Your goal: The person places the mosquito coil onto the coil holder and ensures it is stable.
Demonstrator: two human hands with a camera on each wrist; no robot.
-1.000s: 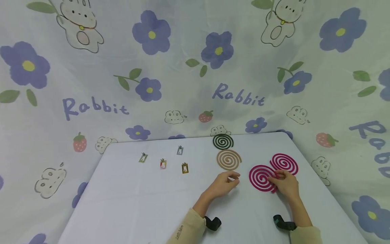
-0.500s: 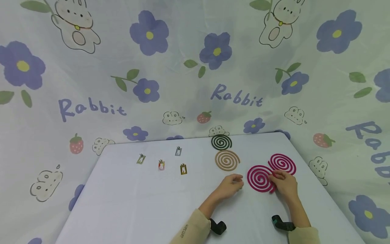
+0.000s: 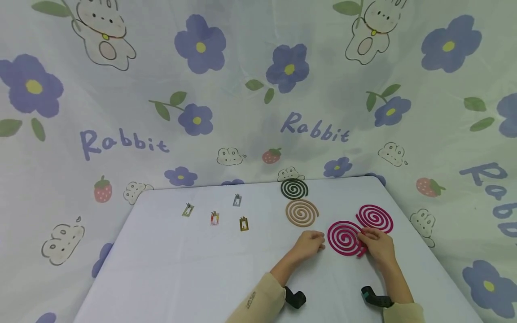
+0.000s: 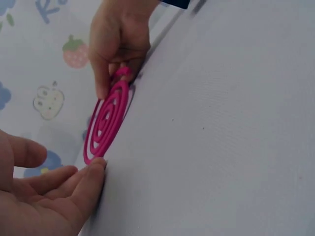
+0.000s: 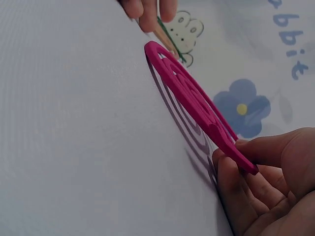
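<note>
My right hand (image 3: 378,244) pinches a pink mosquito coil (image 3: 343,238) by its right edge, thumb on top and fingers beneath. In the right wrist view this coil (image 5: 183,98) is held flat above the white tabletop, its spiral shadow falling below. At the coil's left side is my left hand (image 3: 308,244), fingers loosely bent and gripping nothing. The left wrist view has its fingertips right by the rim of the coil (image 4: 118,114). A second pink mosquito coil (image 3: 374,219) lies just behind the right hand, partly covered by it.
A tan mosquito coil (image 3: 301,213) and a dark green one (image 3: 294,189) lie toward the back of the white table (image 3: 169,269). Left of them are several small rectangular frames, among them a gold one (image 3: 244,223) and a silver one (image 3: 237,200). A patterned curtain (image 3: 242,98) hangs behind.
My left hand has moved slightly right toward the held pink mosquito coil, its fingers bending a little more. The right hand keeps its pinch and has barely moved.
</note>
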